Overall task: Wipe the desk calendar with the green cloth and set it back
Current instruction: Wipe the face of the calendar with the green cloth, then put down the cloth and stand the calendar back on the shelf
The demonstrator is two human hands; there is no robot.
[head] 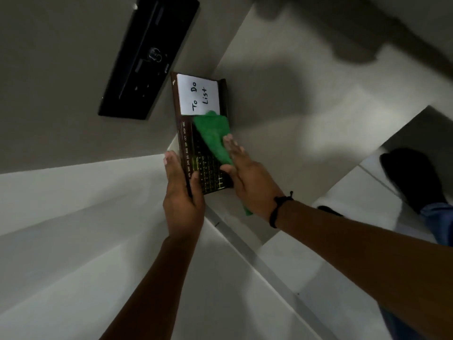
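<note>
The desk calendar [186, 146] is a long dark brown board with month names along one edge, a grid of dates and a white "To Do List" note at its far end. My left hand [181, 190] grips its near left edge and holds it up in the air. My right hand [247, 175] presses the green cloth [213, 136] flat against the calendar's face, just below the note. A corner of the cloth hangs out under my right wrist.
A black rectangular box [149, 55] lies on the grey surface to the upper left. A white desk edge [245, 241] runs diagonally below my hands. A dark shoe [411, 177] and a jeans leg show at the right on the floor.
</note>
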